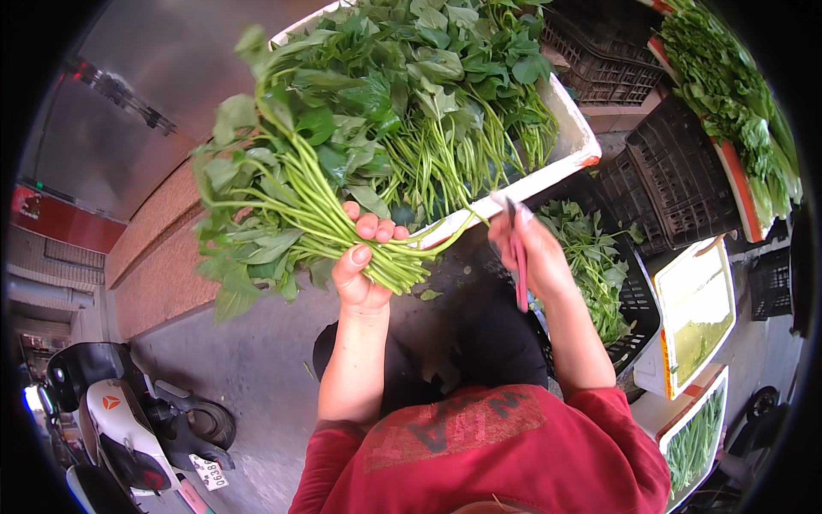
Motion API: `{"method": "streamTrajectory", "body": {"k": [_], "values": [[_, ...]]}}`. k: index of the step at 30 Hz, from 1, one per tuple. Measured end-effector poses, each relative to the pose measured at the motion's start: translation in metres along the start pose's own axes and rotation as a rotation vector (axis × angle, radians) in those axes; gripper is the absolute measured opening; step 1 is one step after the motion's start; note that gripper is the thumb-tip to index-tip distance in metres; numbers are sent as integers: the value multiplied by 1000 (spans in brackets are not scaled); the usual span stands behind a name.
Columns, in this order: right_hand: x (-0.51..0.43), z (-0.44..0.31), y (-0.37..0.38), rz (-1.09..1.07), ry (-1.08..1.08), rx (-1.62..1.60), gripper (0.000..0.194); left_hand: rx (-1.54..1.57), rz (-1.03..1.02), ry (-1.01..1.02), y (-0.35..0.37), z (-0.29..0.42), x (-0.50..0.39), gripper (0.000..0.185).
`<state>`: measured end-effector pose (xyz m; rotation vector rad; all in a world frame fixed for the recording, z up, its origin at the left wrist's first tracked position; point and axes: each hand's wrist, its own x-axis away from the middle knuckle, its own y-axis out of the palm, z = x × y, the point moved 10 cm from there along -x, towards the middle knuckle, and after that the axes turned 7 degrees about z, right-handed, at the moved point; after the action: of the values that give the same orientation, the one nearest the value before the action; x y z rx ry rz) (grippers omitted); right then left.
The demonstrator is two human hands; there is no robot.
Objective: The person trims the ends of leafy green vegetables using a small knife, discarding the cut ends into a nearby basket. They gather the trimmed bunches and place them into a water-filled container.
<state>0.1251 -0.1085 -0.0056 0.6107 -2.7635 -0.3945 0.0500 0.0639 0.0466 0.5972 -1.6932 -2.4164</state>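
Note:
My left hand (366,266) is closed around a thick bunch of leafy green stems (308,212), its leaves fanning to the upper left and its stem ends pointing right. My right hand (530,247), a little blurred, grips a small tool with a pink handle (519,273) and a dark upper part, perhaps a knife or scissors. One stem curves from the bunch to the fingertips of this hand. Beyond both hands a white foam box (581,144) holds a large heap of the same greens (437,115).
A black plastic crate (644,308) with loose leafy stems stands right of my knees. Further right are white foam boxes (664,366), stacked black crates (681,170) and a box of lettuce-like greens (738,109). A parked scooter (122,424) stands at lower left.

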Motion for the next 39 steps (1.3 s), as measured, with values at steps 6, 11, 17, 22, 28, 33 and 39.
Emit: {"method": "streamTrajectory", "body": {"k": [6,11,17,22,28,33,39], "values": [[40,44,46,-550,386,-856,27,183,-169,-157,14,-22,5,43],[53,44,66,-773,393,-914,41,54,-126,-208,8,-48,9,44],[41,68,35,-416,472,-915,59,23,-28,-149,-3,-38,7,44],[60,34,54,-716,324,-959,48,-41,-5,-109,-4,-37,6,44],[52,52,39,-374,300,-625,36,-288,27,-189,-10,-53,10,41],[40,-10,4,121,-637,593,32,-568,101,-163,-5,-74,17,42],[3,10,-124,520,-40,-470,23,-454,70,-175,11,-60,22,45]]}}
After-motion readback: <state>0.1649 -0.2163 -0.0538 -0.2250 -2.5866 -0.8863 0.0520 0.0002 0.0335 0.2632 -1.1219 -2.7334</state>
